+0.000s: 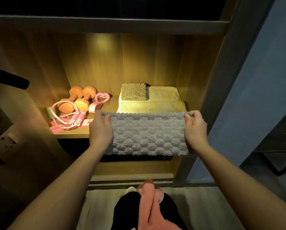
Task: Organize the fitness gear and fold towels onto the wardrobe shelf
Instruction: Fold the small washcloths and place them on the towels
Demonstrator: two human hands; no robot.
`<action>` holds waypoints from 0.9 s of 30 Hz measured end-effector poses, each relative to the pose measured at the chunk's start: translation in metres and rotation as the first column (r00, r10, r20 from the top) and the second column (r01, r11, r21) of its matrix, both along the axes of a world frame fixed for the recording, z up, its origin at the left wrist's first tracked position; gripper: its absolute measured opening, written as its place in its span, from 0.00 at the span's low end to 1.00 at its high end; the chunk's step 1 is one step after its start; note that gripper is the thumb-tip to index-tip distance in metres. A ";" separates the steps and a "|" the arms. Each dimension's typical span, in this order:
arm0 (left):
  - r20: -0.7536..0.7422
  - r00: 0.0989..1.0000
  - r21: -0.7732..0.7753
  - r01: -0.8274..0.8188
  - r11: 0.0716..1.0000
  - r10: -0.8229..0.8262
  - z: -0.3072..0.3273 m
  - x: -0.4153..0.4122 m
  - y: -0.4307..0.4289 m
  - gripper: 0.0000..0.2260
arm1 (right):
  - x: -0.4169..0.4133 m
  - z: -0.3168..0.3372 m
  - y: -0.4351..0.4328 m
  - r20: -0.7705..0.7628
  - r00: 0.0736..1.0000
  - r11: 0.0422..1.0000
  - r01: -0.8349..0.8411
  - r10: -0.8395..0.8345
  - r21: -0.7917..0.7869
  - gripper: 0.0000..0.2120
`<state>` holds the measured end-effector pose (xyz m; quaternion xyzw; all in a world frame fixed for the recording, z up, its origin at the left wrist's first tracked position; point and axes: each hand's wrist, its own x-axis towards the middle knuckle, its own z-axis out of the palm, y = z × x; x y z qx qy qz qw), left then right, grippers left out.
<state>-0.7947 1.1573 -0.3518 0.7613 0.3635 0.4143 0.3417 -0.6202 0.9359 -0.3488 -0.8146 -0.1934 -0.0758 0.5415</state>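
Both hands are on a grey towel (pixel 149 133) with a bumpy honeycomb texture, held stretched out flat in front of the wardrobe shelf (pixel 72 134). The left hand (pixel 100 128) pinches the towel's left edge, thumb on top and fingers curled under, and the right hand (pixel 195 126) grips the right edge the same way. The towel's far edge sits just about over the front lip of the shelf, and its near edge hangs out past it.

On the shelf right behind it there's a stack of folded towels (pixel 155 103) lit yellow by the cabinet light, with a smaller textured towel (pixel 133 92) folded on top at the back left. Over on the left side of the shelf are two orange dumbbells (pixel 80 99), a pink jump rope (pixel 69 119) coiled in front of them, and a pink heart-shaped thing (pixel 101 100), probably a hand gripper, hard to tell in this light.

Down low, a pink cloth (pixel 151 205) is draped over the person's knees.
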 end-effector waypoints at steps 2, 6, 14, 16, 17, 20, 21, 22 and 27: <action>-0.035 0.999 -0.015 -0.004 1.000 0.003 -0.009 0.016 0.010 0.07 | 0.015 -0.008 0.011 -0.024 1.000 0.999 -0.017 0.016 -0.042 0.08; -0.100 0.995 -0.025 -0.006 1.000 0.003 -0.023 0.056 0.035 0.08 | 0.054 -0.019 0.035 -0.058 0.998 0.994 -0.038 0.032 -0.101 0.08; -0.217 0.976 -0.085 0.011 0.996 -0.029 -0.039 0.138 0.101 0.08 | 0.145 -0.031 0.094 -0.204 0.979 0.972 -0.044 -0.004 -0.233 0.05; -0.225 0.973 -0.087 0.024 0.996 -0.044 -0.044 0.153 0.112 0.08 | 0.162 -0.032 0.108 -0.191 0.982 0.954 -0.051 -0.007 -0.294 0.04; -0.252 0.967 -0.082 0.023 0.996 -0.043 -0.045 0.161 0.118 0.08 | 0.170 -0.032 0.115 -0.183 0.983 0.945 -0.057 -0.003 -0.322 0.05; -0.367 0.930 -0.023 -0.006 1.000 -0.003 -0.044 0.180 0.127 0.09 | 0.187 -0.040 0.129 -0.157 0.988 0.939 -0.058 0.004 -0.339 0.05; -0.404 0.915 0.024 -0.004 1.000 0.014 -0.045 0.185 0.128 0.10 | 0.190 -0.046 0.131 -0.149 0.989 0.936 -0.053 0.001 -0.348 0.05; -0.439 0.898 0.072 0.005 0.997 0.027 -0.046 0.188 0.129 0.11 | 0.193 -0.052 0.132 -0.144 0.990 0.928 -0.050 -0.004 -0.369 0.06; -0.617 0.784 0.152 0.039 0.988 0.064 -0.048 0.193 0.127 0.13 | 0.196 -0.068 0.135 -0.155 0.988 0.881 -0.055 -0.022 -0.471 0.11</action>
